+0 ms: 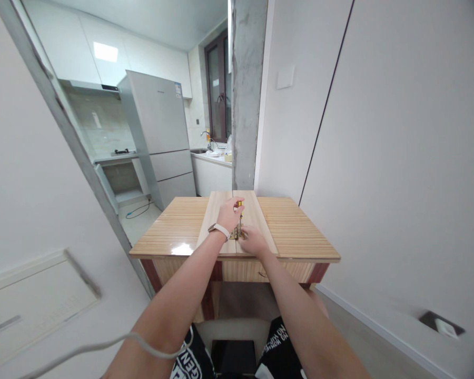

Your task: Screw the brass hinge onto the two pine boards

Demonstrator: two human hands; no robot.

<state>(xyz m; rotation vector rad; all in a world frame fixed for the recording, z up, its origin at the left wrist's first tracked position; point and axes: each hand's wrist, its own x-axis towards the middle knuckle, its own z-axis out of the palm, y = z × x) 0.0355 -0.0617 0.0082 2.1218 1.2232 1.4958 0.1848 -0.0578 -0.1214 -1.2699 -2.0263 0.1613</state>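
Note:
Two pale wooden boards [256, 210] lie edge to edge on the wood-grain desk [169, 223]. A brass-coloured hinge [234, 233] sits across their seam, near the front. My left hand [229, 213], with a watch on its wrist, grips the yellow-and-black handle of a screwdriver [240, 203]. The screwdriver is upright, with its shaft pointing down at the hinge. Low beside the hinge, my right hand [253, 242] has its fingers pinched together around the lower end of the shaft. Whatever sits between those fingertips is too small to make out.
The desk has a drawer with a handle [263, 274] at its front. A white wall [371, 158] stands to the right. Beyond a grey pillar [247, 95] are a refrigerator [161, 116] and a sink counter [213, 173]. A pale cable [114, 341] crosses over my left forearm.

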